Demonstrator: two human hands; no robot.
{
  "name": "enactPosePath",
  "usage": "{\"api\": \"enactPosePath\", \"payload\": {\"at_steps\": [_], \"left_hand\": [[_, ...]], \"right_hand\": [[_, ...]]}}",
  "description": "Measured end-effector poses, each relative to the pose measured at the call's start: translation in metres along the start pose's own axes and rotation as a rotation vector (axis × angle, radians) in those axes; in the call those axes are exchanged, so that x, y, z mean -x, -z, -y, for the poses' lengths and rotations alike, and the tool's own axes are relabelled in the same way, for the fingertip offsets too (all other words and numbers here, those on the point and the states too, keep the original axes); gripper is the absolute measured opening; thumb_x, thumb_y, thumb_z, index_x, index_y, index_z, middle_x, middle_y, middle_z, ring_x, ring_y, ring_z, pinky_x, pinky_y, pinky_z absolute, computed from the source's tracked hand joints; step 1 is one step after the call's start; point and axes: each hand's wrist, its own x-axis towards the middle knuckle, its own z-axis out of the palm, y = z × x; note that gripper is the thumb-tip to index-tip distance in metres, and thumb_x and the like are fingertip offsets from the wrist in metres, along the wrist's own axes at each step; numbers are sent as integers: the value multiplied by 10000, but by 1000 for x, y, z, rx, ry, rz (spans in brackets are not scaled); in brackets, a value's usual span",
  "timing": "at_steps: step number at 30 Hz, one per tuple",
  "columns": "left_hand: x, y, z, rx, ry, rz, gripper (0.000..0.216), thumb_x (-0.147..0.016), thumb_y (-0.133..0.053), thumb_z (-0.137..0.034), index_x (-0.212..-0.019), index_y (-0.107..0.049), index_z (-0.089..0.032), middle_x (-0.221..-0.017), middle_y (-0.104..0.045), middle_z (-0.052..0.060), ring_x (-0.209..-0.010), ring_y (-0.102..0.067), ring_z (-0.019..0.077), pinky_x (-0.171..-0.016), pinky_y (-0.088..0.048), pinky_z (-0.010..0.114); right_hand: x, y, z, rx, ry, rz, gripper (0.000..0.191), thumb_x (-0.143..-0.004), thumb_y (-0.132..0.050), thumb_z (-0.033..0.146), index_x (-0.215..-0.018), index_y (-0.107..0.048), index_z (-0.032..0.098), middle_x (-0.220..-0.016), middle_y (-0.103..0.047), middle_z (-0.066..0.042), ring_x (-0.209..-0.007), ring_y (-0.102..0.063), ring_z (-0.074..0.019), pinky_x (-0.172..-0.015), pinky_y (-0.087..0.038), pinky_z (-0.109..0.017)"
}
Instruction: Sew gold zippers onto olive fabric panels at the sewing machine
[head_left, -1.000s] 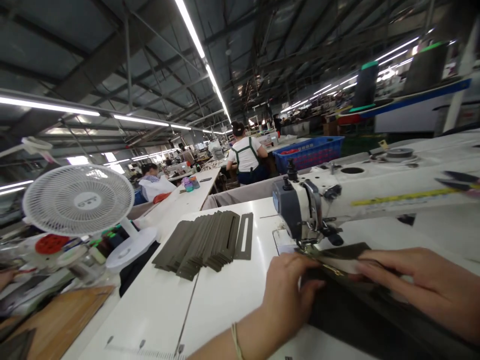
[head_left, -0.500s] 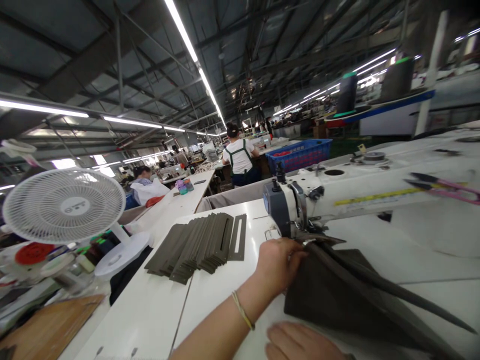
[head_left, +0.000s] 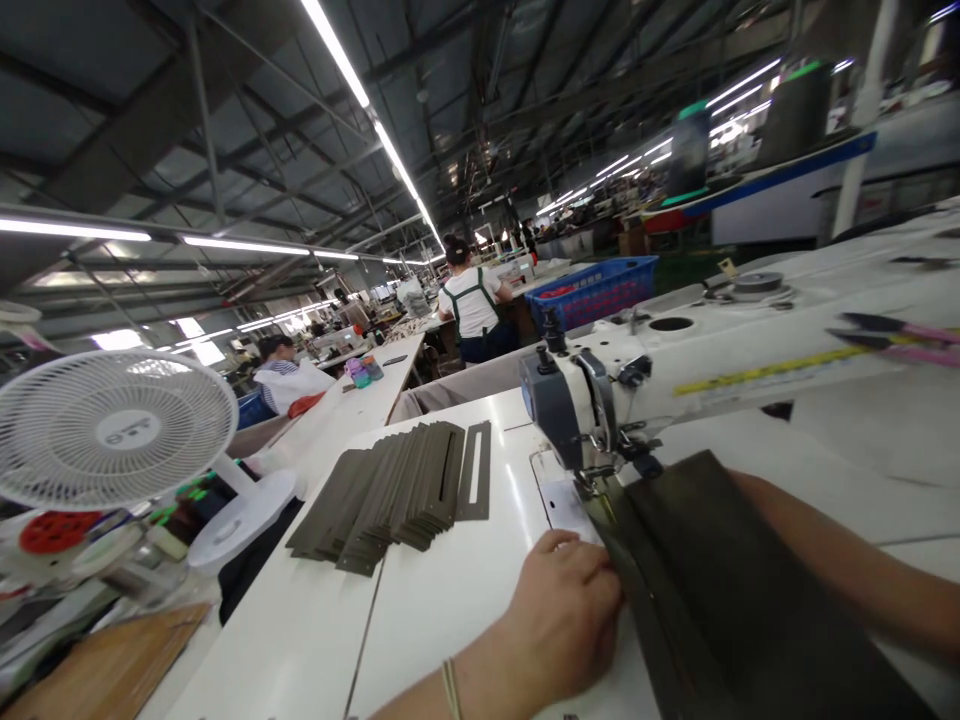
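A dark olive fabric piece (head_left: pixel 720 570) runs from under the presser foot of a white sewing machine (head_left: pixel 750 350) down toward the lower right. My left hand (head_left: pixel 566 610), a thin band at its wrist, is closed at the fabric's left edge, just in front of the needle area. My right forearm (head_left: pixel 847 570) reaches in from the right behind the raised fabric, which hides the fingers of that hand. Left of the machine lies a fanned stack of olive panels (head_left: pixel 390 490), with a single slotted panel (head_left: pixel 474 470) beside it.
A white fan (head_left: pixel 127 430) stands on the left, near a brown board (head_left: pixel 112 660). Pink-handled snips (head_left: pixel 900 335) and a yellow tape strip (head_left: pixel 765 375) are on the machine arm. Beyond are a blue basket (head_left: pixel 592 292) and a seated co-worker (head_left: pixel 474 305).
My left hand has moved down from beside the presser foot. The right hand has gone from the front edge to behind the fabric, which is now turned and spread with one corner raised.
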Motion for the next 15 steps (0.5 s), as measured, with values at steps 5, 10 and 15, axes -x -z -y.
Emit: {"api": "enactPosePath", "payload": {"at_steps": [5,10,15], "left_hand": [[-18,-8,13,55,178,5,145,-830,-546,-153,-950,-626,-146,-1062,-678,90,-1110,-572,255,-1002,-428,428],[-27,-14,9,-119,195,105,46,-780,-609,-154,-812,-627,-127,-892,-666,104,-943,-585,274,-923,-447,453],[-32,-16,6,-177,202,88,30,-794,-628,-167,-803,-615,-140,-841,-644,94,-854,-557,254,-806,-457,420]], "right_hand": [[9,0,-14,-218,-111,158,302,-951,-446,295,-1014,-738,245,-989,-738,-111,-946,-701,-285,-853,-556,-343],[7,2,-46,-14,-329,-121,440,-992,-349,406,-952,-746,220,-955,-754,-104,-862,-725,-255,-714,-572,-319],[-12,-5,-50,147,-209,-8,272,-946,-463,369,-883,-678,216,-775,-738,-41,-651,-701,-199,-566,-505,-273]]}}
